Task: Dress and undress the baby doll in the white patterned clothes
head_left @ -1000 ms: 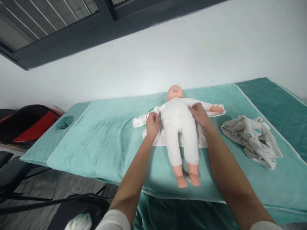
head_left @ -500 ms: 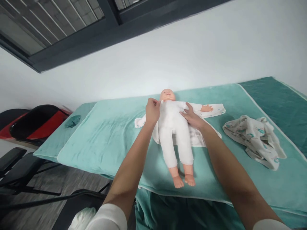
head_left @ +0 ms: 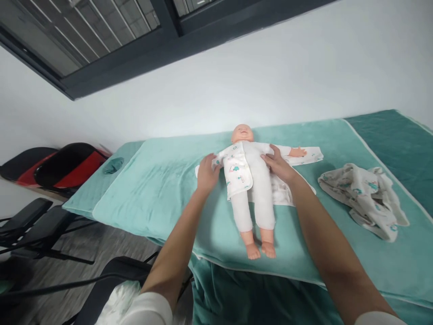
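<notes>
A baby doll [head_left: 254, 180] in a white bodysuit lies on its back on a light teal towel [head_left: 158, 189]. A white printed shirt [head_left: 237, 169] is spread under it. The shirt's left flap is folded over the doll's chest, and its other sleeve stretches out to the right. My left hand [head_left: 207, 174] is at the doll's near arm, with its fingers curled on the shirt's sleeve there. My right hand [head_left: 279, 166] rests flat on the doll's torso, fingers spread, touching the bodysuit.
A crumpled printed cloth [head_left: 363, 196] lies on the towel to the right. The table has a darker teal cover [head_left: 399, 144] and stands against a white wall. Black and red chairs [head_left: 64, 164] stand at the left, beyond the table's edge.
My left hand pulled the shirt's flap over the doll's chest, let it go, and moved back to the sleeve. My right hand stayed on the torso.
</notes>
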`<move>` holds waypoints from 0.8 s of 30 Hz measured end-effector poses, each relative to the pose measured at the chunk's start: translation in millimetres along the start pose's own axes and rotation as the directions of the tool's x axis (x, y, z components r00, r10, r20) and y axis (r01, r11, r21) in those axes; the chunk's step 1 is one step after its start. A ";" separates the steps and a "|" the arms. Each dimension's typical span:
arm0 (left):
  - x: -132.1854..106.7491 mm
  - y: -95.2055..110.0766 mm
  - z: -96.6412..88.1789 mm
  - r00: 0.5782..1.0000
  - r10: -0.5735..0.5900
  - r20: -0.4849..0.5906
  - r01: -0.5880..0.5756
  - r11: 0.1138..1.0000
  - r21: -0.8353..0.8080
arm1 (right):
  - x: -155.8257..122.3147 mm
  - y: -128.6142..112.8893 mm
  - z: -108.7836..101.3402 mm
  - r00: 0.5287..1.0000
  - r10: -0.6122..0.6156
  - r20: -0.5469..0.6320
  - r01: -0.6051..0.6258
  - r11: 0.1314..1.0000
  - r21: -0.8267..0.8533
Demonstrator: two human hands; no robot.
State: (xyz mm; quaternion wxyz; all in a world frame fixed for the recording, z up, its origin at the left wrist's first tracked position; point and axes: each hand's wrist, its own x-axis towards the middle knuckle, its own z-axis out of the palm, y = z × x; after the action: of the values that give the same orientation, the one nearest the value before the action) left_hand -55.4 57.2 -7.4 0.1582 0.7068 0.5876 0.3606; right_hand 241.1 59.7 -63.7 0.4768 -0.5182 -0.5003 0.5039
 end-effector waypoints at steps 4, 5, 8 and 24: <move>-6.6 -71.8 -1.2 0.978 -0.203 0.040 0.173 0.911 0.373 | -1.7 -3.6 3.3 0.999 0.031 -0.031 -0.030 0.999 0.037; -7.6 -80.3 -0.9 0.972 -0.232 0.018 0.206 0.895 0.395 | -1.8 -4.0 3.7 0.999 0.036 -0.038 -0.034 0.999 0.039; -6.3 -87.3 1.6 0.962 -0.263 -0.071 0.267 0.861 0.432 | -2.2 -6.5 4.3 0.998 0.050 -0.045 -0.048 0.998 0.028; -6.0 -43.8 20.7 0.985 0.065 -0.159 -0.027 0.972 0.231 | -1.9 -19.2 -22.4 0.896 -0.156 -0.415 0.089 0.980 -0.177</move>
State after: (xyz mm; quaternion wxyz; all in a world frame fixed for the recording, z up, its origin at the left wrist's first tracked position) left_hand -72.7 67.0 -52.0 0.0182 0.7015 0.6196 0.3515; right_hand 262.7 58.9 -43.6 0.5642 -0.6184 -0.4528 0.3070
